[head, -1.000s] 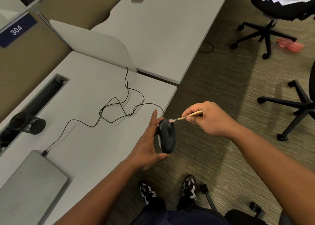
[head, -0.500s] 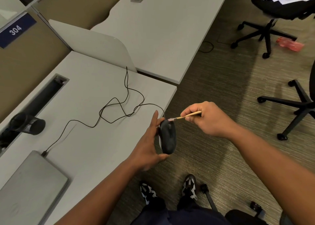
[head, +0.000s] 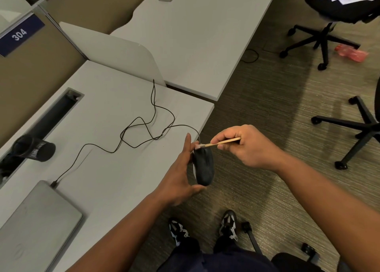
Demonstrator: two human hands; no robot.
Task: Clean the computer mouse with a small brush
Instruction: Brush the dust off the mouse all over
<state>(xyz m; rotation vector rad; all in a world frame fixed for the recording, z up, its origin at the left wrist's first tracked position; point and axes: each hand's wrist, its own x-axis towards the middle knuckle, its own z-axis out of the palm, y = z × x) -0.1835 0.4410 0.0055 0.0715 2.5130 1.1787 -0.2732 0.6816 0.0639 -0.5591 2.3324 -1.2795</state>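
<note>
Left hand (head: 181,177) holds a dark grey oval computer mouse (head: 203,165) upright just off the edge of the pale grey worktop (head: 107,168), fingers clamped on its top & bottom ends. Right hand (head: 244,146) pinches a thin wooden-handled small brush (head: 220,143), bristle tip touching the mouse's top end. Thin black cable (head: 144,125) trails across the worktop to a closed silver laptop (head: 35,226).

office: desks (head: 201,35), swivel chairs (head: 327,20)

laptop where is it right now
In the head view the closed laptop lies at the lower left on the near desk, with the mouse cable plugged into its far edge.
</note>
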